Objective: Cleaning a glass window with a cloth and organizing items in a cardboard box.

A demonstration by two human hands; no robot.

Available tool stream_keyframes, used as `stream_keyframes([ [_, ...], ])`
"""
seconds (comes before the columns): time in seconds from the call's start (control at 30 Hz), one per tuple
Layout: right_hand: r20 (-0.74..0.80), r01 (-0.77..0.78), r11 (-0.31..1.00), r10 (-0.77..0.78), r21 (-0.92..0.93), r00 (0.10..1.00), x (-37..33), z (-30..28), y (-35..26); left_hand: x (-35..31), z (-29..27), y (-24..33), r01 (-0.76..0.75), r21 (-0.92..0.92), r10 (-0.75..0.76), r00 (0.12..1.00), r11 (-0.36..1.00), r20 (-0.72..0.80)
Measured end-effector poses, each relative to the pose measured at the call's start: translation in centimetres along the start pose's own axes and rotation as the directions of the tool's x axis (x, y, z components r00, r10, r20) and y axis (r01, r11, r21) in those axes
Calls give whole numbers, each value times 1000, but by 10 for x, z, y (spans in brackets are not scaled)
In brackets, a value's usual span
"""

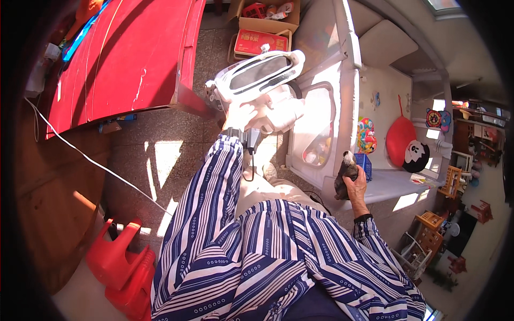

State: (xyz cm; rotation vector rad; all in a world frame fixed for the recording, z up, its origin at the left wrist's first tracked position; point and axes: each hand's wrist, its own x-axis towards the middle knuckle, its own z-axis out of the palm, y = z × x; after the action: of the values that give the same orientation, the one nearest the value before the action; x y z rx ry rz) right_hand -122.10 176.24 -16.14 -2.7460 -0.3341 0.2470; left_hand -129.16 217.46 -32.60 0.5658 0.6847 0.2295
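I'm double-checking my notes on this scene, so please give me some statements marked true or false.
1. The right hand grips a dark, crumpled, cloth-like bundle. True.
2. The red cushion with a black-and-white animal face lies outside the grey fabric playpen. False: it is inside.
3. The left hand is close to the white plastic frame with an oval grey panel. True.
4. The red plastic seats are at the picture's upper right. False: lower left.

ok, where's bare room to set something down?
Red tabletop, right of the orange item. Also the floor between that table, the white cord and left sleeve. Crowded: beside the right hand, with blue basket, colourful toy, red cushion.
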Motion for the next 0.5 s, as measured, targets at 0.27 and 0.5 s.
stream_keyframes([
  [0.27,59,80,996,-83,50,995,5,5,-11,55,-45,-20,-155,829,463,876,537,-136],
  [0.5,44,16,998,-18,53,999,1,1,-8,69,-45,-35,-292,885,351,922,363,161],
])
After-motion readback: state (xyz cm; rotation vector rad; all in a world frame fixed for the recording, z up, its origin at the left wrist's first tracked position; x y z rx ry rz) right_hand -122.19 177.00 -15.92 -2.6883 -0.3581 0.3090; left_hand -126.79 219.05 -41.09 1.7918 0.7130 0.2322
